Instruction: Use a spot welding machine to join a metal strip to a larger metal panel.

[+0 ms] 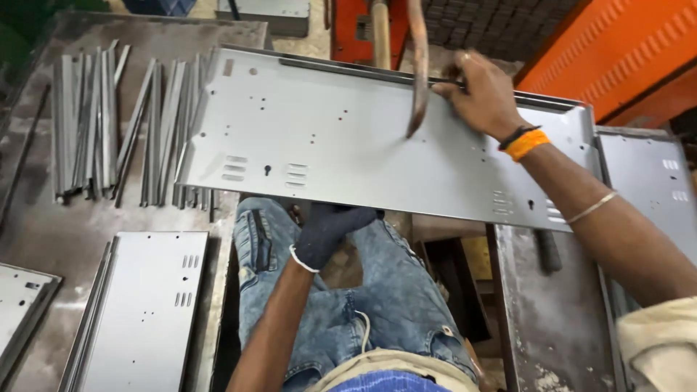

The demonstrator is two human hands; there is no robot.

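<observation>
Panel point(348, 138): right hand point(479, 91) fingers on far edge; gloved left hand point(327, 232) under near edge.

Counting it off: two hands in shot, a gloved left hand point(328, 231) and a bare right hand point(481, 93). One long grey sheet-metal panel point(341, 138) lies across the middle. One more flat panel point(149, 305) sits lower left, one panel corner point(22, 301) at the far left edge, one panel point(650, 192) at the right. That's four panels. One loose heap of thin metal strips point(109, 123), too overlapped to count. One curved bar point(418, 65) up top.
</observation>
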